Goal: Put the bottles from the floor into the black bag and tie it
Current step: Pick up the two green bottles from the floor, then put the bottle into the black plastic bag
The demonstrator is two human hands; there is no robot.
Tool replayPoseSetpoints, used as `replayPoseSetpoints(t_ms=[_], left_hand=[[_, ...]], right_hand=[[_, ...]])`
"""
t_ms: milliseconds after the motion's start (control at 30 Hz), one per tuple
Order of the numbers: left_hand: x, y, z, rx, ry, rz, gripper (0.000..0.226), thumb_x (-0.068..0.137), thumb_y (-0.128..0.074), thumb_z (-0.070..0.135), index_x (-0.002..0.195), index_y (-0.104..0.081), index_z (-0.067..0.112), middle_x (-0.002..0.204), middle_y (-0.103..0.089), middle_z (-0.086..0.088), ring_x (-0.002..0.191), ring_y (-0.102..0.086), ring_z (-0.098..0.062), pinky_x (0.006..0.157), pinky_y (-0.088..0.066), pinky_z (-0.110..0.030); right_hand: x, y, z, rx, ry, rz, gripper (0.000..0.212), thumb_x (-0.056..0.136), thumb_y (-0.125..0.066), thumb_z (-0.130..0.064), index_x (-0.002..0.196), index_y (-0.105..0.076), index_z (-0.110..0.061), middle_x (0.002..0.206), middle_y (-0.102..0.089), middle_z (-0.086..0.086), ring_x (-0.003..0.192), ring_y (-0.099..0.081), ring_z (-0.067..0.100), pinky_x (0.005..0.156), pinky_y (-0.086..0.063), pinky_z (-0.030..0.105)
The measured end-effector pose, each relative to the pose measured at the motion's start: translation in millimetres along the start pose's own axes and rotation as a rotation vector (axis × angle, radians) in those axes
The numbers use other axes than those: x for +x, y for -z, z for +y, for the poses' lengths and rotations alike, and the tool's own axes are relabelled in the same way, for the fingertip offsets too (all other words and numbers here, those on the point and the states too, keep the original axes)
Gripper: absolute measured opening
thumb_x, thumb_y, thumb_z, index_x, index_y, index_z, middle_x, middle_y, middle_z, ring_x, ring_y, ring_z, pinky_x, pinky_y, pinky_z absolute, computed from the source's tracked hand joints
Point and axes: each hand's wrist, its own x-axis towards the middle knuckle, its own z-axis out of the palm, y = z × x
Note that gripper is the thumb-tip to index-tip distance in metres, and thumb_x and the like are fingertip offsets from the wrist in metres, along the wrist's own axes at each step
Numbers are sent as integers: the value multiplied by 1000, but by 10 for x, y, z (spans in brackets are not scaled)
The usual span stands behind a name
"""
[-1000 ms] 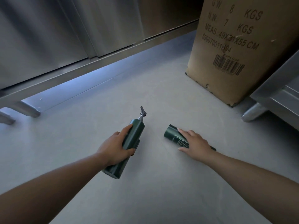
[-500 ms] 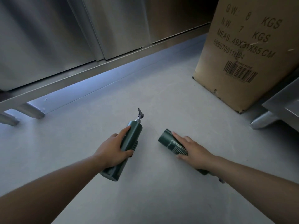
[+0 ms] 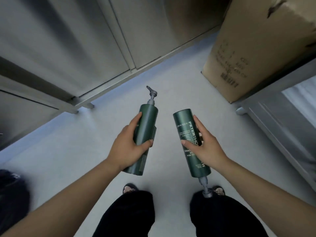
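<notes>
Green pump bottle (image 3: 189,142) lettered "PETERTHO…" sits gripped in right hand (image 3: 207,147); left hand (image 3: 127,150) clasps another bottle (image 3: 145,134).

Blurred carton print (image 3: 230,69), illegible.

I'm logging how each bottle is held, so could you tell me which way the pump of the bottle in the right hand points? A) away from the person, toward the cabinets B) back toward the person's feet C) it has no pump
B: the right hand holds its green bottle with the grey pump toward the feet.
</notes>
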Motion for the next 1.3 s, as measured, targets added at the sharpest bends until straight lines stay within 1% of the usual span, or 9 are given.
replayPoseSetpoints(t_ms=[100, 267, 367, 500, 567, 700, 867, 1033, 1300], left_hand=[[-545, 657, 668, -84, 2, 8, 87, 69, -71, 45, 138, -19, 53, 124, -49, 13, 109, -51, -9, 88, -44, -29], [-1276, 1602, 1509, -257, 4, 46, 78, 76, -71, 40, 136, -24, 55, 116, -51, 26, 102, -50, 18, 74, -41, -3], [-1603, 2009, 1799, -304, -23, 70, 74, 79, -70, 35, 136, -27, 55, 118, -53, 27, 100, -46, 26, 73, -43, -2], [-1936, 2302, 2019, -347, -17, 126, 71, 80, -70, 34, 128, -28, 63, 98, -50, 52, 94, -45, 29, 67, -44, -2], [-2068, 2341, 2108, -389, 9, 152, 70, 77, -71, 36, 123, -30, 68, 98, -55, 44, 95, -51, 22, 75, -49, -15], [-2310, 2263, 2295, -481, 45, 197, 71, 68, -68, 42, 127, -33, 62, 117, -60, 9, 103, -62, -13, 86, -54, -40], [-2624, 2146, 2441, -671, 140, 383, 64, 75, -73, 34, 120, -39, 63, 111, -64, -3, 79, -70, -11, 61, -53, -20], [-3035, 2164, 2374, -748, 240, 614, 67, 80, -71, 27, 130, -36, 53, 114, -62, -1, 80, -69, -10, 60, -51, -17], [-4005, 2353, 1888, -766, 419, 891, 66, 77, -72, 33, 123, -36, 63, 110, -62, 5, 73, -67, -1, 55, -48, -11]], right_hand=[[-592, 178, -887, 75, -9, 68, 86, 76, -74, -37, 137, -17, -60, 115, -44, -41, 97, -52, -22, 69, -40, -3], [-1379, 452, -2182, 125, 32, 150, 85, 77, -73, -37, 138, -17, -59, 104, -49, -51, 94, -53, -22, 64, -40, -4], [-1729, 534, -2718, 141, 63, 184, 85, 77, -72, -39, 137, -17, -61, 109, -51, -47, 95, -55, -20, 66, -42, -3], [-2051, 541, -3080, 139, 122, 173, 84, 76, -72, -39, 136, -18, -62, 114, -51, -44, 97, -56, -17, 70, -43, -1], [-2150, 541, -3165, 129, 144, 157, 84, 76, -73, -38, 133, -18, -66, 107, -48, -53, 97, -54, -20, 67, -42, -2], [-2245, 643, -3243, 116, 181, 80, 86, 76, -75, -33, 132, -19, -66, 99, -44, -60, 93, -52, -25, 65, -40, -4], [-2210, 801, -3433, 40, 282, -52, 84, 76, -74, -34, 137, -21, -59, 98, -46, -58, 91, -52, -26, 61, -40, -4], [-2181, 669, -3704, -21, 368, -233, 85, 77, -74, -29, 137, -22, -58, 97, -46, -59, 91, -52, -25, 62, -40, -3], [-2468, -181, -4063, -132, 489, -518, 86, 76, -76, -28, 131, -21, -67, 96, -44, -60, 91, -51, -27, 61, -38, -5]])
